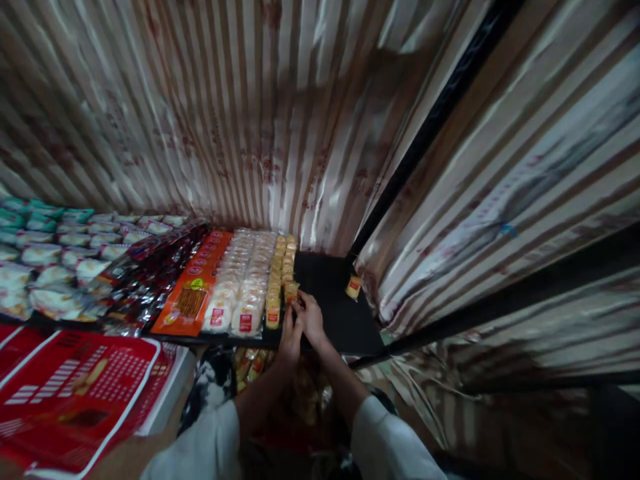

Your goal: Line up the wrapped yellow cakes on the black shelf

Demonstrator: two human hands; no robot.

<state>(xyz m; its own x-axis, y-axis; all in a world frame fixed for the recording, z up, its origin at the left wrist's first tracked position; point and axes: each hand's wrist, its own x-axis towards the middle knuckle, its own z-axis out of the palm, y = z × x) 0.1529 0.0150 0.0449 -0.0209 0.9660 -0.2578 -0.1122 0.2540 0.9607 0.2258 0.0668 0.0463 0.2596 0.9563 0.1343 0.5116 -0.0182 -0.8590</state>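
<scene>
Both my hands meet at the front of a short row of small yellow snack packets (289,257) on a black shelf (330,320). A small yellow snack packet (291,291) is pinched at the fingertips of my right hand (311,317). My left hand (291,337) is pressed close beside it, its fingers pointing up at the same packet; both hands seem to grip it. Left of them, another row of yellow packets (273,315) ends with a red-labelled front. Rows of round white packets with red labels (245,322) stand farther left.
An orange snack bag (187,300), dark shiny packaging (145,287) and several white packets (93,267) line the shelf leftward. One yellow packet (353,287) lies alone near the right end. A black post (400,173) rises there. A red bag (75,400) lies below left.
</scene>
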